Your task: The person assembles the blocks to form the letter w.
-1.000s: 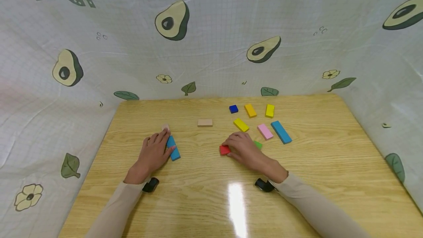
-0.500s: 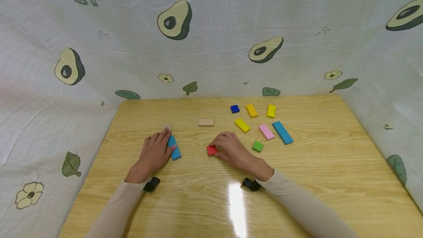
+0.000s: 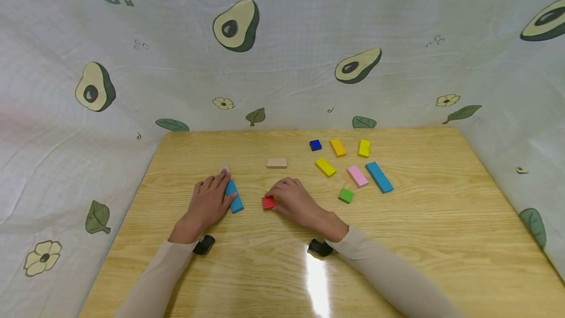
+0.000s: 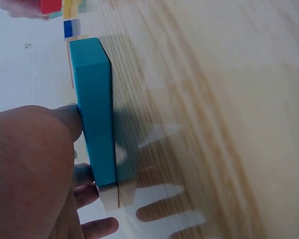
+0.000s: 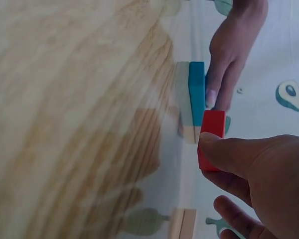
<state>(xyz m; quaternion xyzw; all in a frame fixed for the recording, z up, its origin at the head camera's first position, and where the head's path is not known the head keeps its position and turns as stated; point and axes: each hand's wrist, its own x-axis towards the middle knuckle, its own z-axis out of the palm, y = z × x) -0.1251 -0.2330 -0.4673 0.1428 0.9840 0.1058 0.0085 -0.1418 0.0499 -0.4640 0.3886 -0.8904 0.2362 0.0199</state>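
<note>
My left hand point(image 3: 206, 203) rests on a blue rectangular block point(image 3: 236, 204) lying at the left of the table, its thumb touching the block near its front end. One fingertip reaches a small pale block point(image 3: 224, 167) set against the blue block's far end. In the left wrist view, the blue block point(image 4: 93, 114) and the pale block point(image 4: 108, 197) sit end to end. My right hand point(image 3: 295, 202) pinches a small red block point(image 3: 268, 203) between thumb and fingers, right of the blue block and apart from it. The right wrist view shows the thumb across the red block point(image 5: 212, 123).
Behind the hands lies a beige block point(image 3: 276, 163). To the right are green point(image 3: 346, 195), pink point(image 3: 357, 176) and blue point(image 3: 379, 177) blocks. Farther back lie yellow point(image 3: 325, 167), orange point(image 3: 338, 147) and dark blue point(image 3: 315, 145) blocks. A patterned cloth point(image 3: 291, 92) borders the wooden table point(image 3: 423, 249).
My right hand has moved left with the red block toward the left hand, uncovering the green block. The left hand has stayed on the blue and pale blocks.
</note>
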